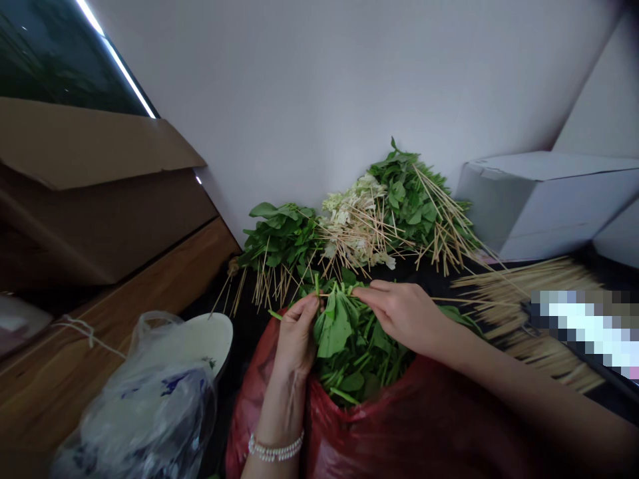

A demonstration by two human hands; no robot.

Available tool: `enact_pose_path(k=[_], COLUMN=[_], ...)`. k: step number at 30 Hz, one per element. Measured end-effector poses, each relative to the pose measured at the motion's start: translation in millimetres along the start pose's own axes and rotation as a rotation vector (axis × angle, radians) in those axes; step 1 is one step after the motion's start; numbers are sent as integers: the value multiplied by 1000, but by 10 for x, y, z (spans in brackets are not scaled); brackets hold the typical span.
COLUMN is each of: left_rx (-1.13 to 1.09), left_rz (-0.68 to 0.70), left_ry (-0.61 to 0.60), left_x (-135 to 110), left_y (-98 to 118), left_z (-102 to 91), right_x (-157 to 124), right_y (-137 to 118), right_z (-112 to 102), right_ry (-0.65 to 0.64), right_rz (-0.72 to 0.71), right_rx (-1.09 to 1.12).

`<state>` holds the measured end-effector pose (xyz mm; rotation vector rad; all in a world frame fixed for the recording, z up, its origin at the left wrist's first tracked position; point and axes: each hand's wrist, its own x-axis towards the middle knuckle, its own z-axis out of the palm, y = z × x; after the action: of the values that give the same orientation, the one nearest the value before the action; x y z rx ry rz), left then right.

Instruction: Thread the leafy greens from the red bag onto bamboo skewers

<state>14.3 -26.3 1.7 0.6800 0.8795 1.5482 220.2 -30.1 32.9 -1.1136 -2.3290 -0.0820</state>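
Note:
My left hand (pixel 295 332), with a beaded bracelet at the wrist, is closed in a pinch on the stem of some leafy greens (pixel 335 326). Opposite it, my right hand (pixel 402 313) is closed around a thin bamboo skewer (pixel 464 301), whose long end sticks out to the right. The skewer's other end runs in among the green stems between my hands; exactly how it passes through them is hard to make out. Below both hands, a red plastic bag (pixel 349 432) stands open, full of loose leafy greens (pixel 372 359).
Along the wall lie skewered dark greens (pixel 284 233), pale cabbage-like leaves (pixel 349 203) and another green pile (pixel 409 189). Many bare skewers (pixel 529 283) spread at right, beside a pixelated object (pixel 589 332). A white bowl (pixel 214 332), clear plastic bag (pixel 150 412), cardboard box (pixel 100 219) and white box (pixel 554 199) flank these.

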Motion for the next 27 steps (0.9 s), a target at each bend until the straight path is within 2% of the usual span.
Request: enact_pose_path(k=[5, 9, 11, 14, 16, 18, 22, 24, 27], left_rx=[22, 88, 104, 191, 349, 562, 1052, 1284, 1512], left_rz=[-45, 6, 87, 259, 351, 454, 710, 747, 704], left_ry=[-26, -57, -41, -10, -32, -99, -267, -319, -365], left_x=[-31, -25, -7, 14, 10, -6, -37, -48, -76], left_y=[-13, -45, -47, -33, -31, -48, -143, -198, -242], left_z=[28, 32, 17, -17, -31, -33, -22, -16, 7], right_x=[-4, 8, 25, 56, 73, 81, 82, 85, 94], right_y=[-64, -53, 20, 211, 347, 450, 518, 508, 487], right_z=[25, 15, -31, -151, -244, -324, -385, -367, -321], right_ry=[-3, -4, 63, 300, 448, 524, 515, 518, 548], right_rz=[-29, -27, -20, 11, 72, 152, 213, 214, 188], right_rx=[-54, 1, 77, 147, 146, 184, 283, 289, 264])
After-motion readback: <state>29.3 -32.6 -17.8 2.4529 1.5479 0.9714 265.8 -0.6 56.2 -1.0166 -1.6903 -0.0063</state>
